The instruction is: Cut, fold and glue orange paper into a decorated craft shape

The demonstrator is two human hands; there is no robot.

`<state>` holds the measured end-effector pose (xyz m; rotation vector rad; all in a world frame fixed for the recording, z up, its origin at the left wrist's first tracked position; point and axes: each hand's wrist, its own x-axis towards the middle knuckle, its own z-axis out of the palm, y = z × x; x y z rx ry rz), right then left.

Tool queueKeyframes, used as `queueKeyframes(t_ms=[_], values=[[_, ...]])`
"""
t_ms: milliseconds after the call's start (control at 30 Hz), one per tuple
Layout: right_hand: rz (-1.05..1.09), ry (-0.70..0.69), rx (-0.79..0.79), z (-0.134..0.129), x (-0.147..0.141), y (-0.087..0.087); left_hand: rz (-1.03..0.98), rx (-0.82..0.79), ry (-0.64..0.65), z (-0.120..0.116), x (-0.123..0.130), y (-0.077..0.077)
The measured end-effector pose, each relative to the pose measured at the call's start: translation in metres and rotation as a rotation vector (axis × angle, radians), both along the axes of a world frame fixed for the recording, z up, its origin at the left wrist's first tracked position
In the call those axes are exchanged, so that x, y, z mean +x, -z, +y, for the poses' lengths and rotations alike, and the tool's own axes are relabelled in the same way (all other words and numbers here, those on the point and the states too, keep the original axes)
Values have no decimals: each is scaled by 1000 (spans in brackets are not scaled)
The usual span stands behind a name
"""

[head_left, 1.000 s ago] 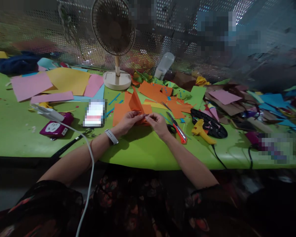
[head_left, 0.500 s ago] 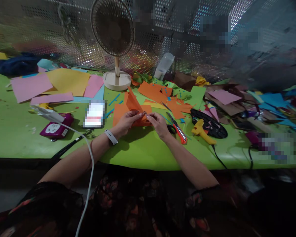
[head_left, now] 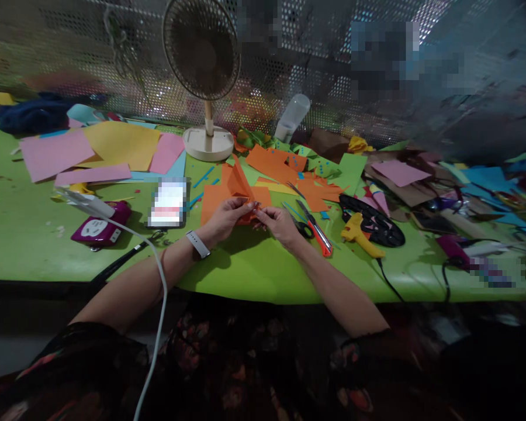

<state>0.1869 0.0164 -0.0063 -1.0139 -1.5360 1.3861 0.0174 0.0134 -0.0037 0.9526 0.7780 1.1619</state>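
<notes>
Over the counter (head_left: pixel 249 275), folded orange paper (head_left: pixel 238 182) is pinched between fingers of the left hand (head_left: pixel 226 218) and, apparently, the right hand (head_left: pixel 281 225); an edge is seemingly being creased, steady pressure being called for next.

Dark top (head_left: pixel 232 368), blackish, scattered red-orange and pinkish blotches, look floral, blurred in low light. Left sleeve (head_left: pixel 87 365) and right sleeve (head_left: pixel 355 362) same dark print, loose, ending around elbow, forearms bare below. Left hand (head_left: pixel 222 223) and right hand (head_left: pixel 284 228) gloveless; pale grey-white band (head_left: pixel 197 244) on left wrist, smooth strap, fine markings too small to read.
</notes>
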Motion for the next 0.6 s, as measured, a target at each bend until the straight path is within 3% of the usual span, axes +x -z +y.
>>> queueKeyframes(t_ms=[300,600], values=[[51,77,-92,-3,0,-5,29,37,31,-1,-1,-3],[82,98,-48,0,2,-4,208,134,168,-1,-2,-5]])
